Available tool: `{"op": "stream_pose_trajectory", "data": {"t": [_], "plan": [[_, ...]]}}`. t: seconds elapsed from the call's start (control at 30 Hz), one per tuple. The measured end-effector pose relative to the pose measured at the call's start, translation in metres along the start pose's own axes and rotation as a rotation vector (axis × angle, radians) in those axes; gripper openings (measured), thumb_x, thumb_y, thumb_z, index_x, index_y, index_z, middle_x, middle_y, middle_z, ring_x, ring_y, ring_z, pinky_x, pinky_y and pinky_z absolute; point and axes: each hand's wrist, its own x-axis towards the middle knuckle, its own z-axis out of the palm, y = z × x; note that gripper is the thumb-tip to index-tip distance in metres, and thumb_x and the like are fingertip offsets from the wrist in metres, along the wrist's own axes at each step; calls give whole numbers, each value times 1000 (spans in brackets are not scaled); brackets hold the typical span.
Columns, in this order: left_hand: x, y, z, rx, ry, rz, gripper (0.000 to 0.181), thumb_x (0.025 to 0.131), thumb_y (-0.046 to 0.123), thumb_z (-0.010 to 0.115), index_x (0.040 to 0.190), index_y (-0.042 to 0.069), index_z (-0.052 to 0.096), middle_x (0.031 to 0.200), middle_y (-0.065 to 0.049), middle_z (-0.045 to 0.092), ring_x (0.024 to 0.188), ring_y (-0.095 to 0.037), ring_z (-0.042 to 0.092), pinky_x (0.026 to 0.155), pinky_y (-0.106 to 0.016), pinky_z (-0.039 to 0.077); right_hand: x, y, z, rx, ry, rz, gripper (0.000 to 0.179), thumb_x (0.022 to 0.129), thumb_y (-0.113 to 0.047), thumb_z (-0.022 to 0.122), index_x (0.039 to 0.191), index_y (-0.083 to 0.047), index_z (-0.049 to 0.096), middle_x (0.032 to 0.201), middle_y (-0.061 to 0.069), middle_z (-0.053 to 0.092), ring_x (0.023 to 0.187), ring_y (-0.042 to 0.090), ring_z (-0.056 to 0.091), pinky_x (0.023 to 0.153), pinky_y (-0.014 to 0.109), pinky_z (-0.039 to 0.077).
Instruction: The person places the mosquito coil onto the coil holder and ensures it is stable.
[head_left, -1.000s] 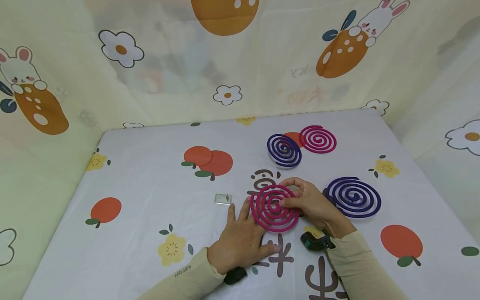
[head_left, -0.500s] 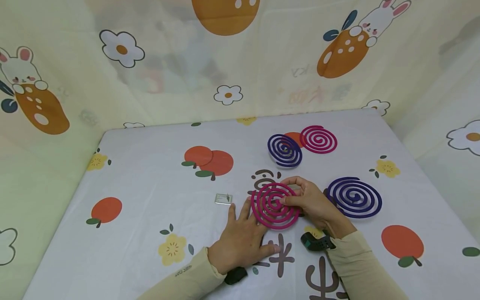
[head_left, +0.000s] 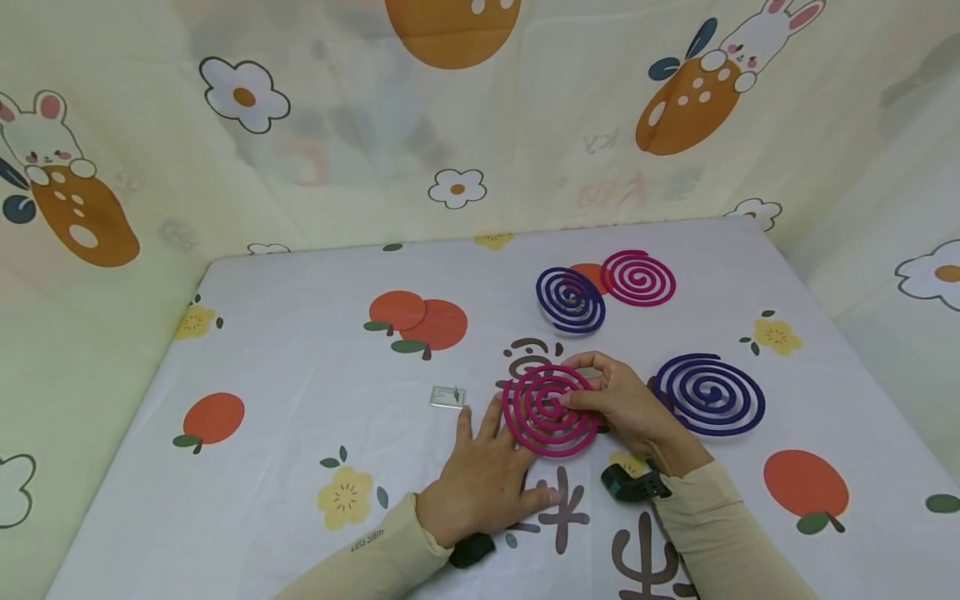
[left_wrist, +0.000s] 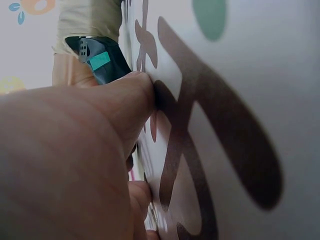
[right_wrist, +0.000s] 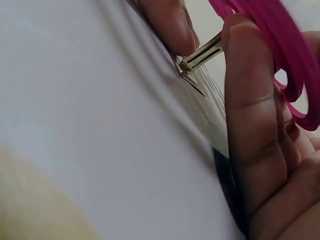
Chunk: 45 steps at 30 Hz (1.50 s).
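When seen from the head, pinching a smooth magenta coil (head_left: 551,408) near its centre with thumb and fingers of the right hand (head_left: 637,412); laying the left hand (head_left: 483,483) on a fruit-printed white cloth (head_left: 285,358), fingers straight and spread, near a shiny rectangular plate (head_left: 447,397). Beyond and rightward, two dark-blue spirals (head_left: 708,392) and a second magenta spiral (head_left: 638,279), before a cream rabbit-patterned curtain (head_left: 337,150). From the left wrist, touching brown lettering (left_wrist: 230,125) with the thumb (left_wrist: 132,92). From the right wrist, showing a slotted metal strip (right_wrist: 204,53) slanting up from a reflective base (right_wrist: 212,117) beside the coil; impossible to tell whether joined.
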Motion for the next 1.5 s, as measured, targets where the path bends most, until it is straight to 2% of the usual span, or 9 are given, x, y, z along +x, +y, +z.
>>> {"op": "stream_pose_trajectory", "data": {"t": [0.4,1.07,1.5], "plan": [[-1,0,-1,7,3,-3,87,95,75,49,167,34,23,174,-5,19,159,-43,14,116,-75,22,0,0,0,-6,3,-2,48,96,0,71,135,0,42,84,5,76,79,13,76,70,29,62],[1,2,-2,3,-32,-14,85,96,76,48,166,34,27,175,-4,18,159,-43,8,117,-75,20,0,0,-1,-39,-27,7,52,94,0,73,137,2,42,84,8,76,76,14,76,69,29,62],[0,1,-1,11,-5,-9,85,95,75,49,166,32,29,174,-3,21,159,-42,13,116,-75,23,-1,-1,-1,-55,-48,7,52,93,0,73,135,3,42,79,5,74,71,11,73,64,26,60]]}}
